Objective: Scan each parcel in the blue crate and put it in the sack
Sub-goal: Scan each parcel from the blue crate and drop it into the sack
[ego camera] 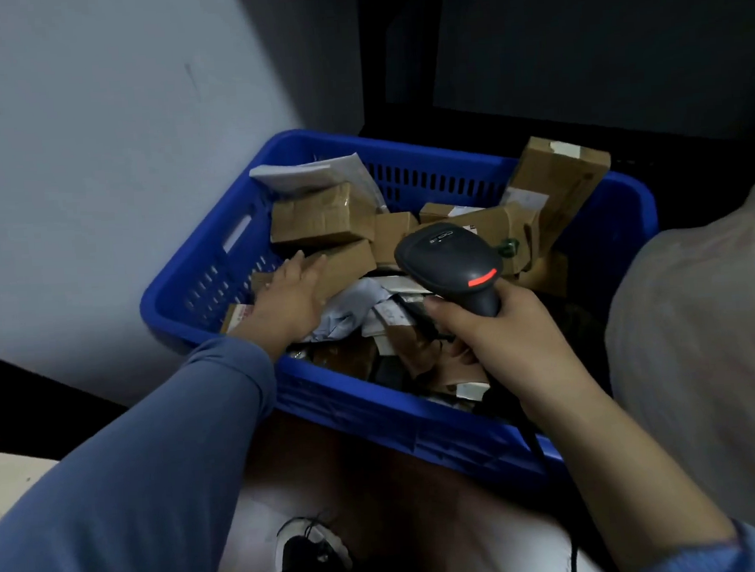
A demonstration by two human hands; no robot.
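Reaching for the next parcel
Left hand [290,297] open on a stiff, probably light carton [339,264]; right hand [497,327] grips scanner [449,263]; grasp its long edges

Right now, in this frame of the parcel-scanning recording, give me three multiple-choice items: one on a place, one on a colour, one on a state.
1. Where is the pale translucent plastic sack?
A. On the person's right, beside the crate
B. Inside the crate
C. Against the left wall

2. What colour is the lit bar on the dark handheld barcode scanner?
A. Green
B. Red
C. White

3. What is the left hand doing?
A. Holding the scanner
B. Lying open on a brown cardboard parcel in the blue slotted plastic crate
C. Resting outside the crate

Answers: 1 A, the sack stands right of the crate; 2 B, the bar glows red; 3 B, its fingers are spread over the box, while the right hand grips the scanner.
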